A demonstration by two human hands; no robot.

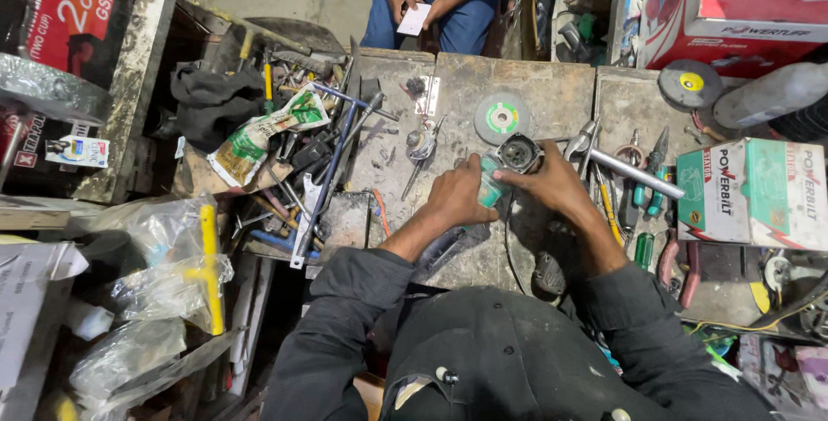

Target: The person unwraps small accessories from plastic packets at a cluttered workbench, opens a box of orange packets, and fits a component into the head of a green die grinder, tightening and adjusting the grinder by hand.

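Held near the middle of the workbench (552, 93) — a small angle grinder (509, 162), green-bodied, with a dark round gear head turned upward and its circular opening showing. Gripped on both sides: left hand (457, 192) wrapped around the green body, fingers curled shut over it; right hand (552, 181) closed on the head end, thumb and fingers pinching the dark housing. Worn and grimy in look, the green plastic partly hidden under the fingers.

Just beyond the grinder, toward the far edge of the bench, a grey cutting disc (502, 117) with a green centre label, lying flat. To the left of that, a small metal motor part (420, 145) beside a hinge plate. Just right of the right hand, a silver wrench (625, 166) slanting across pliers and screwdrivers. At the right edge, a green and white carton (755, 192); at the left edge, a heap of tools with a long blue bar (332, 158). Past the far edge — another person's hands holding a white card (414, 19).
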